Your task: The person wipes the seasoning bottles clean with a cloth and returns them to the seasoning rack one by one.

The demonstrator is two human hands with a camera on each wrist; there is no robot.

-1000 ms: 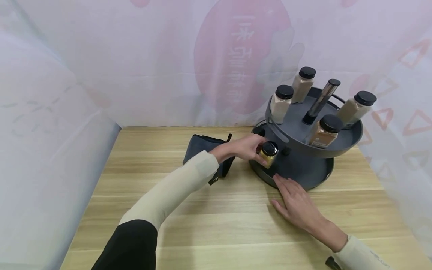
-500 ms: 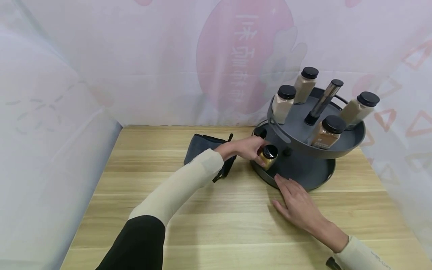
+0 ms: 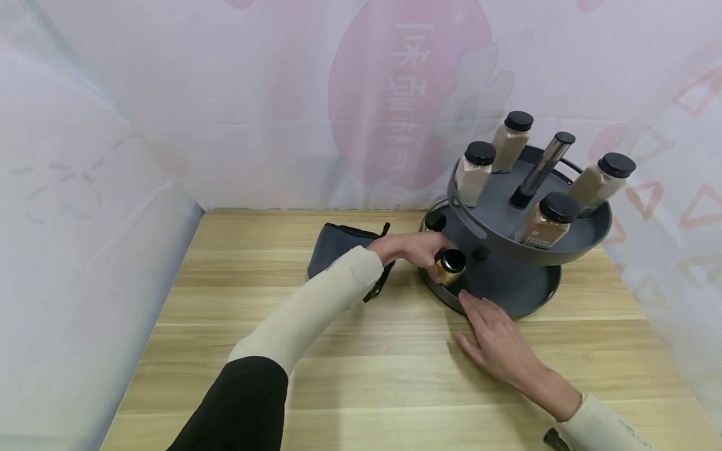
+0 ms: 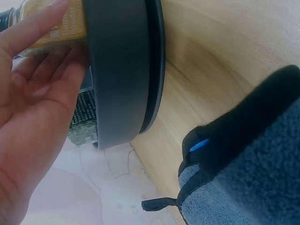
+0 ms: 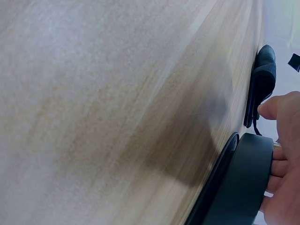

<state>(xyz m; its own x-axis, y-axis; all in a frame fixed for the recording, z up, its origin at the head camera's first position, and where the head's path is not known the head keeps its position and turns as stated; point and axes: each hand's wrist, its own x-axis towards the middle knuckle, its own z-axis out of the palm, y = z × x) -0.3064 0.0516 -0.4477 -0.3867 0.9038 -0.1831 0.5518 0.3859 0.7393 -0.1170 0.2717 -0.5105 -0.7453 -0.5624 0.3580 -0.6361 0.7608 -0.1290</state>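
My left hand (image 3: 422, 249) grips a black-lidded spice jar (image 3: 451, 267) with yellow contents, thumb on one side and fingers on the other. In the left wrist view the spice jar (image 4: 70, 23) stands within the lower tier of a dark grey two-tier turntable (image 3: 502, 294), its base hidden by the rim. My right hand (image 3: 496, 341) lies with extended fingers against the front rim of that tier. Another black-lidded jar (image 3: 434, 220) sits at the tier's back left; the left wrist view shows a jar of green flakes (image 4: 84, 133) behind my fingers.
Several filled jars, including a brown one (image 3: 544, 225), stand on the upper tier (image 3: 510, 194) around its central post (image 3: 541, 169). A dark zippered pouch (image 3: 335, 247) lies under my left forearm. White printed cloth (image 3: 254, 125) hangs behind the wooden table (image 3: 237, 269).
My left hand and the yellow spice jar have shifted slightly downward in the head view, and the left forearm has swung a little right. The right hand stays at the rim.
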